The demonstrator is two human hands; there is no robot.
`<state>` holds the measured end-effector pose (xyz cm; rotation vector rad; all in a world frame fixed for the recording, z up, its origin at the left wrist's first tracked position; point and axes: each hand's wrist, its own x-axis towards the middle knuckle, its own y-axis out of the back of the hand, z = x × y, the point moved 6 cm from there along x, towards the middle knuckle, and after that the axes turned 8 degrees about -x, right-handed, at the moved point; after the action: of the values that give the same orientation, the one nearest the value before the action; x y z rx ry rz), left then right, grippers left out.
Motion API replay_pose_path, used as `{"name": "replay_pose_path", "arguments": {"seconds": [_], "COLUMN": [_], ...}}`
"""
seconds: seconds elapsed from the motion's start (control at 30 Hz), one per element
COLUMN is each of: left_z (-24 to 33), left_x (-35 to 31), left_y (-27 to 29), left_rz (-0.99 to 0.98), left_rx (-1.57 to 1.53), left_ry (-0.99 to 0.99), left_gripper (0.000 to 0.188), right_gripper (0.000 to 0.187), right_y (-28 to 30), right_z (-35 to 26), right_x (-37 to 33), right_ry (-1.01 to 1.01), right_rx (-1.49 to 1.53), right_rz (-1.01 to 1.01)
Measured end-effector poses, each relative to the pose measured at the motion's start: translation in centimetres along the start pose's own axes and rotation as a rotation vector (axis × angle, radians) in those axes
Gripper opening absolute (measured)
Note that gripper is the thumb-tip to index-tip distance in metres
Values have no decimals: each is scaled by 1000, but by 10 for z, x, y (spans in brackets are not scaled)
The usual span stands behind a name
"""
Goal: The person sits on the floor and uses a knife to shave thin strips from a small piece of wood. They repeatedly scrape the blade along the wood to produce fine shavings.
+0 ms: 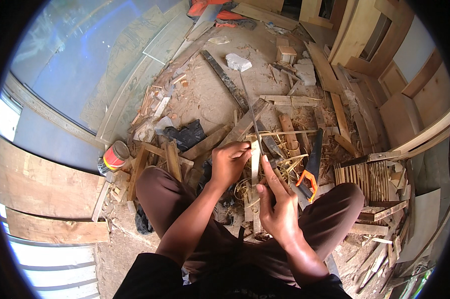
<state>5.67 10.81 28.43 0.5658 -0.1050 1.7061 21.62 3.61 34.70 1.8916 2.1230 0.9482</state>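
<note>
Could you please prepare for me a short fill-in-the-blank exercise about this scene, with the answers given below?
1. The hand with its index finger stretched out along the long thin tool is the person's ____ hand.
2. Besides dark parts, the saw shows bright ____ on its handle.
3. The red can is on the person's ____ side.
4. The crumpled plastic beyond the left knee is ____.

Answers: right; orange; left; black.
</note>
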Motion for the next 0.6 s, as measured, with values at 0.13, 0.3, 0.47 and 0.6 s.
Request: {"name": "replay_pose_path", "arguments": {"seconds": [0.13,0.3,0.47,0.6], "left_z": [3,1,-2,-3], "left_x": [1,1,2,2], "left_y": [-1,0,0,1], "left_rz": [-11,-7,0,-8], "left_rx": [-9,-6,11,9], "left_ry": [-2,-9,-24,-11], "left_gripper": [13,13,13,12], "right_gripper": [57,56,56,56], "right_y": [-1,-1,0,1], "right_z": [2,3,1,-1], "right_x": [0,0,1,3], "right_ry": [2,-17,-12,-23], "right_rx": [-7,5,0,1], "right_rz": [-9,-26,-23,-37]}}
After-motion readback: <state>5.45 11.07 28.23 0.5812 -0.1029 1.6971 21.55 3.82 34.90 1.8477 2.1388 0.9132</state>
